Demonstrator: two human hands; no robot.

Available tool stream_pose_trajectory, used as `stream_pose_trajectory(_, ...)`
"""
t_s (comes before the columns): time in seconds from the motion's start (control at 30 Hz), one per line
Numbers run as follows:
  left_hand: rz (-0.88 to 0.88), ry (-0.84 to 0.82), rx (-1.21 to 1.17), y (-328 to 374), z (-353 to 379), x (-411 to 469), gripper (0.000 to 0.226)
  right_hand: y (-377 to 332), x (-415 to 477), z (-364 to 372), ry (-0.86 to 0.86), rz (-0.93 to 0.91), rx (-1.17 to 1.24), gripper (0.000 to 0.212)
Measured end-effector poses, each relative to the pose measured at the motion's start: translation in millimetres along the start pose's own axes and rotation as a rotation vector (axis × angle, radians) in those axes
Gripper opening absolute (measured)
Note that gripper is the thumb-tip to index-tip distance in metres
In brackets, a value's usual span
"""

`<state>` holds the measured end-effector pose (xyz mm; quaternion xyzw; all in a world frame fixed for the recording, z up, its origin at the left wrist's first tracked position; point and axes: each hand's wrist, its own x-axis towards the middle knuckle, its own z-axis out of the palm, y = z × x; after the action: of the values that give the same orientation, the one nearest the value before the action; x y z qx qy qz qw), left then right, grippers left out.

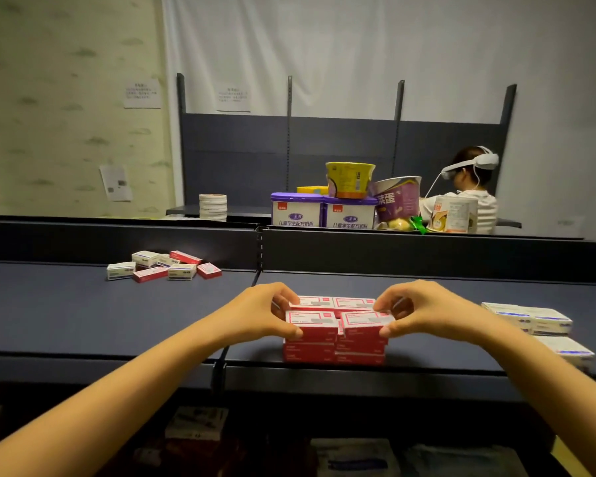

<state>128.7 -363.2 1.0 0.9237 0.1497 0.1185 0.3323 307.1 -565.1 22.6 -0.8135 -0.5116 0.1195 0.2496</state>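
A block of small red boxes stands stacked in layers near the front edge of a dark blue shelf. My left hand grips the top red box on the left side of the stack, thumb at its front and fingers at its back. My right hand grips the top red box on the right side the same way. That right box sits slightly askew on the stack.
A loose pile of red and white small boxes lies at the back left of the shelf. White boxes are stacked at the right. Behind the divider stand milk-powder tubs, cups and a person wearing a headset.
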Motion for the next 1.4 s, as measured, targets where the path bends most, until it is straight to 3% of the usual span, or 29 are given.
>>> stream_pose_trajectory(0.23,-0.001,0.061,0.013,-2.6,3.8,0.7,0.039,0.7,8.0,10.7,0.042,-0.05,-0.128,0.03)
stream_pose_trajectory(0.47,0.01,0.081,-0.023,-6.8,8.2,4.6,0.039,4.7,15.6,10.7,0.011,-0.015,-0.109,0.038)
stream_pose_trajectory(0.77,0.013,0.151,-0.016,-25.7,-36.9,5.2,0.065,-52.3,45.2,7.3,0.077,-0.071,0.052,0.06)
stream_pose_trajectory(1.03,0.03,0.195,-0.021,-98.8,-115.0,-3.3,0.068,-134.6,111.2,48.8,0.085,-0.115,0.089,0.065)
stream_pose_trajectory(1.4,-0.04,0.147,-0.105,-229.5,-222.6,7.9,0.062,-213.1,223.1,130.6,0.183,-0.033,0.15,0.059)
